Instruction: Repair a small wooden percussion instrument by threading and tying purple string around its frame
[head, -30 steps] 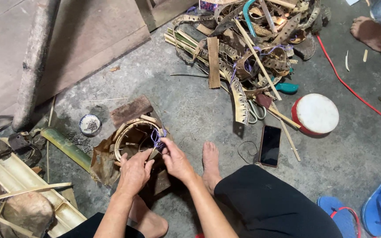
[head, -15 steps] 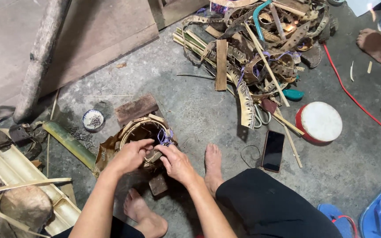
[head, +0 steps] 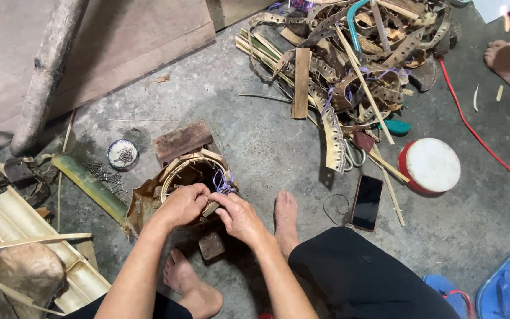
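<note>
A small round bamboo-strip basket frame (head: 191, 168) sits on the concrete floor between my bare feet. My left hand (head: 179, 205) curls over its near rim, fingers closed on the strips. My right hand (head: 238, 217) pinches the rim beside it, close to a bit of purple string (head: 224, 182) tied on the frame. A small wooden block (head: 212, 245) lies just under my hands, and a flat brown wood piece (head: 182, 140) lies behind the frame.
A heap of bamboo strips and punched scrap bands (head: 349, 65) fills the upper right. A black phone (head: 367, 202), a red-and-white round lid (head: 430, 166), a red cable (head: 485, 142), blue sandals (head: 503, 286), split bamboo (head: 25, 236) and a tin of nails (head: 123, 154) lie around. Another person's foot (head: 509, 62) is at far right.
Both hands have stayed on the frame's near rim, shifting their fingers slightly. The view has tilted a little, so everything sits lower in the picture.
</note>
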